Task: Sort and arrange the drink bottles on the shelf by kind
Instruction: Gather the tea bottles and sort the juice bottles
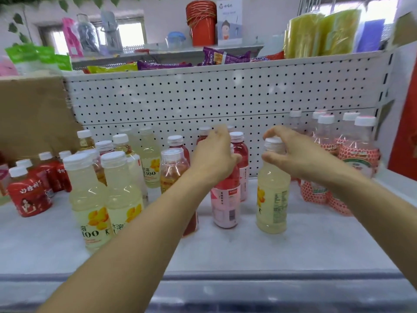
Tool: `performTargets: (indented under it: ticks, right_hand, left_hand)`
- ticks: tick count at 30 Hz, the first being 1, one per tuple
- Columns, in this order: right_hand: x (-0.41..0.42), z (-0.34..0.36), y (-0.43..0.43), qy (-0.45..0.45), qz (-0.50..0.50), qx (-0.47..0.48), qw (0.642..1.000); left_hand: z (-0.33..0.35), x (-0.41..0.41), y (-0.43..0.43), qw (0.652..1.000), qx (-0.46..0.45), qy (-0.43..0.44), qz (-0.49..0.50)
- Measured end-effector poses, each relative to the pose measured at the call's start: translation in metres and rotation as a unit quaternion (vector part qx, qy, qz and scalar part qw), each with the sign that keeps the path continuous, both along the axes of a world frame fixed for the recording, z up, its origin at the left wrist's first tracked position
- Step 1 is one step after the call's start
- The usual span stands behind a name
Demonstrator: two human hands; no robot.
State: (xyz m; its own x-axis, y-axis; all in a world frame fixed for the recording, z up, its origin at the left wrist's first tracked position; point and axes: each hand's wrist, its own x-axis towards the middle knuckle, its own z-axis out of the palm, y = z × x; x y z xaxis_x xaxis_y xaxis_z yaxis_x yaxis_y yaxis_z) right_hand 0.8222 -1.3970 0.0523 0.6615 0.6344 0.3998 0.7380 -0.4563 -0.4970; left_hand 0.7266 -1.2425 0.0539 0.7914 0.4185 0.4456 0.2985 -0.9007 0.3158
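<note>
Clasping upright bottles by their tops, the left hand (214, 154) holds a pink-labelled red plastic bottle (225, 199), the right hand (293, 152) a pale yellow plastic bottle (273, 199)

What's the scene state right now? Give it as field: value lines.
left hand: fingers curled round the neck of the pink bottle
right hand: grips the yellow bottle at its cap
held bottles: upright on the shelf, apart
yellow group: front left
red-label group: far left
strawberry-print group: right
</note>
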Motion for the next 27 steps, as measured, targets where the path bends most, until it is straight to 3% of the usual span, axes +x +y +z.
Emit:
performTargets:
  ticks: [2,5,8,10,13,15,17,27]
  right_hand:
    - [0.001,0.003,0.005,-0.005,-0.008,-0.043,0.999]
    - [0.002,0.01,0.013,-0.094,-0.015,-0.084,0.992]
    - [-0.01,0.026,0.025,-0.153,0.072,-0.068,0.983]
    - [-0.019,0.034,0.04,-0.148,0.126,-0.126,0.973]
    - [-0.023,0.035,0.067,-0.149,0.127,-0.236,0.952]
    - [-0.021,0.035,0.078,-0.124,0.123,-0.25,0.952]
    - [-0.018,0.036,0.086,-0.11,0.131,-0.248,0.954]
    - [-0.001,0.027,0.127,-0.124,0.11,-0.217,0.962]
  left_hand:
    - [0.004,-0.005,-0.001,0.999,0.036,0.032,-0.011]
    - [0.023,-0.016,0.011,0.996,-0.011,0.058,-0.064]
    - [0.058,-0.026,0.036,0.996,-0.046,0.003,-0.075]
    - [0.074,-0.028,0.056,0.997,-0.05,0.011,-0.064]
    - [0.077,-0.021,0.087,0.991,-0.03,0.133,-0.006]
    - [0.067,-0.01,0.103,0.971,-0.038,0.232,0.028]
    - [0.059,0.002,0.115,0.959,-0.05,0.275,0.041]
    - [0.049,0.027,0.137,0.974,0.023,0.226,0.023]
